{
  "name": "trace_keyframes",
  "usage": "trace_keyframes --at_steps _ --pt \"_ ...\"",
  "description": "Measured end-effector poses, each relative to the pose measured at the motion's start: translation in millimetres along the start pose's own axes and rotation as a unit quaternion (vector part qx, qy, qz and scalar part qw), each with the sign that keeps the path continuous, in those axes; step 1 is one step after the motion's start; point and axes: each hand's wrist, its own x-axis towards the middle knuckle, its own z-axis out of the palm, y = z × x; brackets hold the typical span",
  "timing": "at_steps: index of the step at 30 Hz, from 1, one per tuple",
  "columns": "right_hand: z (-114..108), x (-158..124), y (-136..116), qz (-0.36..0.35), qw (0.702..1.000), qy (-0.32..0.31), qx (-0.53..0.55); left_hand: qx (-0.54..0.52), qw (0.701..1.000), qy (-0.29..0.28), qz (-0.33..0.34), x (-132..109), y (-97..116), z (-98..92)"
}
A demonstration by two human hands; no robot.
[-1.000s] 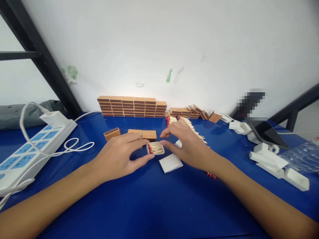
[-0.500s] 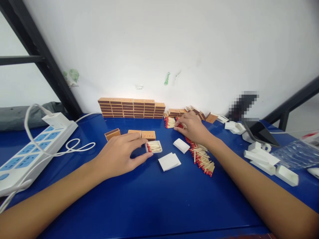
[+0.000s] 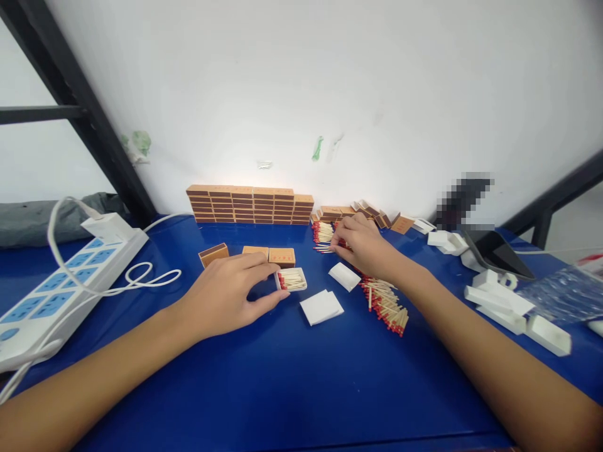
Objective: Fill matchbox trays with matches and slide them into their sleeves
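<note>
My left hand (image 3: pixel 238 285) has its thumb and fingers around the left end of a white matchbox tray (image 3: pixel 303 287), which holds red-tipped matches (image 3: pixel 291 279). Reaching to the back pile of loose matches (image 3: pixel 323 231), my right hand (image 3: pixel 360 245) is closed, with a few matches at its fingertips. Part of that pile is hidden under this hand. More matches (image 3: pixel 389 307) lie in a strip beside my right wrist. Two closed matchboxes (image 3: pixel 281 256) lie behind the tray, and a brown matchbox sleeve (image 3: pixel 213 253) stands behind my left hand.
Matchboxes form a stacked row (image 3: pixel 249 206) against the wall. Folded white paper (image 3: pixel 321 307) and a white piece (image 3: pixel 344 276) lie mid-table. On the right are white trays (image 3: pixel 494 301) and a dark phone-like device (image 3: pixel 499 254). A power strip (image 3: pixel 70 282) with a looping cable occupies the left.
My right hand has shifted slightly at the back pile, and a few matches now stick out separately by its fingertips. My left hand stays on the tray.
</note>
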Motion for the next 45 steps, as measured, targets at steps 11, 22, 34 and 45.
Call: trace_keyframes --at_steps 11,22,34,45 --pt "-9.8 -7.0 6.8 -0.01 1.0 0.0 -0.018 0.003 1.0 -0.003 -0.001 -0.4 -0.9 0.1" --pt "-16.1 -10.1 0.7 -0.023 0.998 -0.046 0.028 0.003 1.0 0.002 -0.001 0.0 -1.3 -0.5" --pt "-8.2 -8.1 -1.8 -0.039 0.997 -0.059 0.041 -0.002 1.0 -0.005 -0.005 -0.2 0.1 -0.6" --pt "-20.4 -12.8 -8.4 -0.006 0.995 -0.068 0.071 -0.003 1.0 -0.004 0.001 -0.3 -0.4 0.3"
